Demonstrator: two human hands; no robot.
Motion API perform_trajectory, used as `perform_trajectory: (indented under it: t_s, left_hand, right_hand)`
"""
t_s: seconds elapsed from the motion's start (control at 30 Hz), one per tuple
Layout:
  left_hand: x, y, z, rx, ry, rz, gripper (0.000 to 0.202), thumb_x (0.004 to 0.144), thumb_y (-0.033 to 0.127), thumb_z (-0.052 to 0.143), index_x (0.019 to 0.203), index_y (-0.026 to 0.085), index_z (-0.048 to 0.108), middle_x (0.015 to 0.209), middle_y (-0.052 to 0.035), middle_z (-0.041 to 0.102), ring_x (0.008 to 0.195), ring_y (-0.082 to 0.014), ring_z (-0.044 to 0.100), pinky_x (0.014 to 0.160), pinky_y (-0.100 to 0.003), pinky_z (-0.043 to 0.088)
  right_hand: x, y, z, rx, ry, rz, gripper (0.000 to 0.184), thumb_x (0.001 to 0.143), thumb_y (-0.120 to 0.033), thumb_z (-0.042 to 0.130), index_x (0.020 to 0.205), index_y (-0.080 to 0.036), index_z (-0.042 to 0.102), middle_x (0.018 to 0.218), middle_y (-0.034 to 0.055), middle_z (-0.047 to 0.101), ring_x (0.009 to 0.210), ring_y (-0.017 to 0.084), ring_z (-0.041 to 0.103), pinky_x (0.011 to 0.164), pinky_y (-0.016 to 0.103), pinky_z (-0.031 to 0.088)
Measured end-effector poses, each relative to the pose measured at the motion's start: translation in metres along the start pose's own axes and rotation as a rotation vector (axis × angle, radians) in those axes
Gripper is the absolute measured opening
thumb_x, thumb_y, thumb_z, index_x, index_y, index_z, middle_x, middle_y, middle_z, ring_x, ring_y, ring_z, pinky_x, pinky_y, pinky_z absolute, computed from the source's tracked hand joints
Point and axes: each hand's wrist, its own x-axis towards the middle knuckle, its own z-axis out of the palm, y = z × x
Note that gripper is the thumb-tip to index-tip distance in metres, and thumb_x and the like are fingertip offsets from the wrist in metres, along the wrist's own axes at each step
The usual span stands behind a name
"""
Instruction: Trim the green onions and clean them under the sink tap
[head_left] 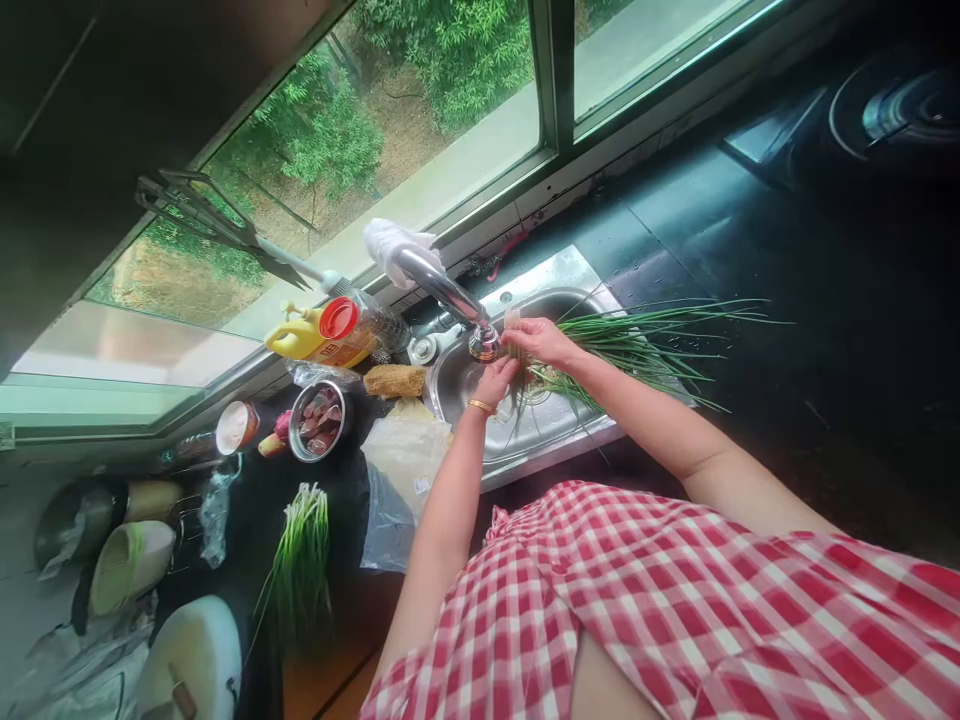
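Observation:
Both hands meet over the metal sink, just beside the faucet. My left hand, with a gold bangle at the wrist, is closed on thin scallion strands that hang down below the fingers. Right against it, my right hand pinches the same scallions; the fingers hide much of them. A large bunch of green onions lies across the sink's right side, its long leaves reaching over the counter. Under my right forearm, part of this bunch is hidden.
Left of the sink are plastic bags, a sponge, a metal bowl of dark reddish pieces and another scallion bunch. A yellow jug and a red-lidded jar stand by the window. A round board sits at lower left.

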Motion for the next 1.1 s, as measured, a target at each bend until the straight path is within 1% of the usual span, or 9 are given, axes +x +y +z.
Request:
perform_trajectory:
  t_s: [0.2, 0.3, 0.37, 0.43, 0.53, 0.63, 0.8, 0.9, 1.1]
  left_hand:
    - [-0.017, -0.067, -0.016, 0.298, -0.009, -0.086, 0.03, 0.09, 0.037, 0.045, 0.075, 0.016, 0.06, 0.049, 0.0046, 0.046, 0.049, -0.0093, 0.044, 0.056, -0.021, 0.038]
    - [-0.029, -0.085, -0.028, 0.433, 0.066, -0.178, 0.012, 0.082, 0.024, 0.057, 0.08, 0.014, 0.063, 0.067, -0.0038, 0.061, 0.069, -0.0151, 0.058, 0.072, -0.026, 0.045]
    - [-0.033, -0.079, -0.033, 0.486, 0.159, -0.188, 0.021, 0.072, 0.013, 0.063, 0.094, 0.013, 0.063, 0.097, -0.013, 0.066, 0.099, -0.0231, 0.06, 0.09, -0.032, 0.043]
    - [-0.032, -0.061, -0.032, 0.506, 0.293, -0.113, 0.041, 0.07, 0.009, 0.062, 0.111, 0.014, 0.059, 0.125, -0.0172, 0.058, 0.126, -0.0276, 0.048, 0.104, -0.037, 0.036]
    - [-0.029, -0.028, -0.018, 0.493, 0.427, 0.114, 0.05, 0.077, 0.012, 0.057, 0.126, 0.017, 0.051, 0.141, -0.0145, 0.048, 0.138, -0.0246, 0.035, 0.113, -0.036, 0.028]
    - [-0.025, -0.01, 0.001, 0.361, 0.359, 0.21, 0.044, 0.083, 0.018, 0.053, 0.127, 0.017, 0.051, 0.125, -0.0123, 0.06, 0.123, -0.0212, 0.051, 0.106, -0.034, 0.036]
    - [-0.019, -0.018, 0.009, 0.001, 0.279, 0.078, 0.029, 0.078, 0.021, 0.06, 0.107, 0.014, 0.062, 0.089, -0.0048, 0.068, 0.086, -0.0152, 0.062, 0.086, -0.029, 0.047]
    - [-0.016, -0.024, 0.003, -0.179, 0.231, 0.073, 0.022, 0.071, 0.025, 0.068, 0.09, 0.014, 0.068, 0.086, -0.004, 0.069, 0.083, -0.0145, 0.061, 0.086, -0.029, 0.045]
    - [-0.017, -0.03, -0.002, -0.283, 0.129, 0.033, 0.029, 0.065, 0.029, 0.074, 0.089, 0.015, 0.069, 0.085, -0.0025, 0.069, 0.076, -0.0117, 0.058, 0.08, -0.027, 0.045]
  right_hand:
    - [0.003, -0.017, -0.01, 0.299, 0.15, -0.027, 0.038, 0.08, -0.054, 0.065, 0.084, -0.017, 0.057, 0.081, 0.004, 0.07, 0.072, 0.014, 0.068, 0.075, 0.032, 0.056]
    - [0.004, -0.012, -0.015, 0.319, 0.157, -0.024, 0.038, 0.08, -0.054, 0.066, 0.089, -0.018, 0.057, 0.081, 0.0025, 0.07, 0.073, 0.014, 0.068, 0.078, 0.032, 0.055]
    - [0.003, -0.001, -0.013, 0.319, 0.169, -0.016, 0.038, 0.079, -0.052, 0.067, 0.095, -0.019, 0.058, 0.082, 0.0022, 0.07, 0.078, 0.014, 0.068, 0.081, 0.033, 0.054]
    - [0.002, 0.016, -0.005, 0.329, 0.175, 0.019, 0.038, 0.078, -0.05, 0.068, 0.098, -0.019, 0.058, 0.083, 0.0019, 0.071, 0.081, 0.014, 0.068, 0.084, 0.033, 0.053]
    - [-0.003, 0.041, 0.013, 0.408, 0.199, 0.103, 0.035, 0.074, -0.045, 0.072, 0.094, -0.02, 0.059, 0.085, 0.0015, 0.07, 0.083, 0.014, 0.067, 0.085, 0.032, 0.052]
    - [-0.008, 0.057, 0.027, 0.474, 0.224, 0.165, 0.034, 0.07, -0.044, 0.074, 0.088, -0.019, 0.059, 0.085, 0.0027, 0.068, 0.084, 0.015, 0.066, 0.083, 0.031, 0.051]
    - [-0.013, 0.064, 0.023, 0.333, 0.255, 0.154, 0.041, 0.064, -0.05, 0.074, 0.087, -0.018, 0.062, 0.078, 0.0014, 0.065, 0.077, 0.015, 0.061, 0.074, 0.029, 0.048]
    - [-0.014, 0.063, 0.014, 0.204, 0.297, 0.116, 0.04, 0.064, -0.051, 0.072, 0.083, -0.017, 0.064, 0.07, -0.0011, 0.062, 0.066, 0.013, 0.055, 0.065, 0.027, 0.045]
    - [-0.014, 0.058, 0.015, 0.144, 0.328, 0.124, 0.03, 0.067, -0.045, 0.068, 0.071, -0.017, 0.057, 0.059, -0.0052, 0.055, 0.054, 0.009, 0.047, 0.053, 0.023, 0.039]
